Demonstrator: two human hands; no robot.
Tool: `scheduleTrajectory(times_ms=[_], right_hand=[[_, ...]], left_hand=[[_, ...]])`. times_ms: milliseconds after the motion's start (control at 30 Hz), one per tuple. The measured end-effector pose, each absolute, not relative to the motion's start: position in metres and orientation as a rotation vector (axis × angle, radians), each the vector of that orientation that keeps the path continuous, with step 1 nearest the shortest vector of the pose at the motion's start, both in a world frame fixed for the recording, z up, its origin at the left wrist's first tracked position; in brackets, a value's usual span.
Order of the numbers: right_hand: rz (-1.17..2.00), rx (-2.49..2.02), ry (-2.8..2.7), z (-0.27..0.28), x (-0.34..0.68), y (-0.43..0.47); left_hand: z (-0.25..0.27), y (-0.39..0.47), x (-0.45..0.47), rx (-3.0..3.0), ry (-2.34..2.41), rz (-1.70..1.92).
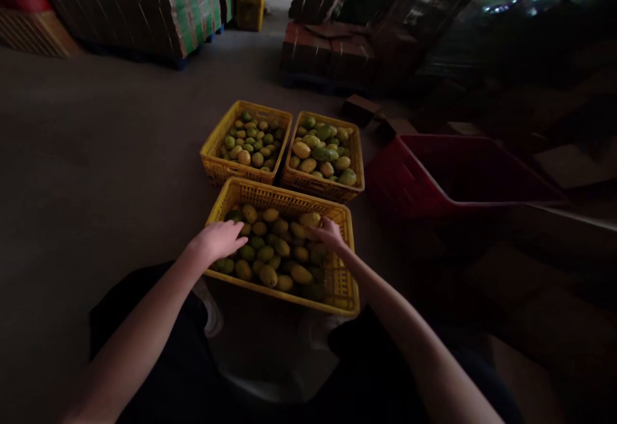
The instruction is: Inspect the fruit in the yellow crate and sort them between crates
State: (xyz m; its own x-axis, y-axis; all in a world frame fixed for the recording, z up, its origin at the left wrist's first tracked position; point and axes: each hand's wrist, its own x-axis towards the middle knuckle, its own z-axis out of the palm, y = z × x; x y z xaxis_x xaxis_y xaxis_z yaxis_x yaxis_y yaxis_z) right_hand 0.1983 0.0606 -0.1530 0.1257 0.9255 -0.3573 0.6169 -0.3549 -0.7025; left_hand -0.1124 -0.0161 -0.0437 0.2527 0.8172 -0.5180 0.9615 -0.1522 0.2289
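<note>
A yellow plastic crate point(342, 289) stands on the floor just in front of my feet, filled with yellow and green mangoes point(268, 275). My right hand point(330, 234) is inside its right part, fingers closed on a yellow mango point(309, 219). Over the crate's left side my left hand point(219, 241) is held with its fingers stretched out, close above the fruit and holding nothing. Whether its fingertips touch a mango is hard to tell in the dim light.
Behind stand two more yellow crates of fruit, one at left point(212, 154) and one at right point(360, 160). A large red bin point(400, 186) is to the right. Cardboard pieces point(360, 108), stacked boxes point(330, 51) and a wrapped pallet load point(190, 6) lie farther back.
</note>
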Motion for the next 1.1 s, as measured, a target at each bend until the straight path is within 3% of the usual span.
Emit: scheduleTrajectory(times_ms=[67, 233, 333, 667, 1100], right_hand=[[1.172, -1.9, -1.428, -0.111, 0.203, 0.058], [1.519, -1.061, -0.771, 0.001, 0.212, 0.014], [1.593, -0.786, -0.501, 0.03, 0.209, -0.021], [1.823, -0.756, 0.055, 0.001, 0.218, -0.054], [1.261, -1.294, 0.319, -0.001, 0.259, -0.055]], left_hand=[[-0.038, -0.013, -0.113, 2.027, 1.6, -0.382], [-0.025, -0.01, -0.114, 1.996, 1.701, -0.411], [-0.032, -0.012, -0.118, 1.959, 1.691, -0.421], [-0.142, -0.015, -0.147, 1.913, 1.502, -0.517], [-0.271, 0.094, -0.113, 2.158, 1.679, -0.734]])
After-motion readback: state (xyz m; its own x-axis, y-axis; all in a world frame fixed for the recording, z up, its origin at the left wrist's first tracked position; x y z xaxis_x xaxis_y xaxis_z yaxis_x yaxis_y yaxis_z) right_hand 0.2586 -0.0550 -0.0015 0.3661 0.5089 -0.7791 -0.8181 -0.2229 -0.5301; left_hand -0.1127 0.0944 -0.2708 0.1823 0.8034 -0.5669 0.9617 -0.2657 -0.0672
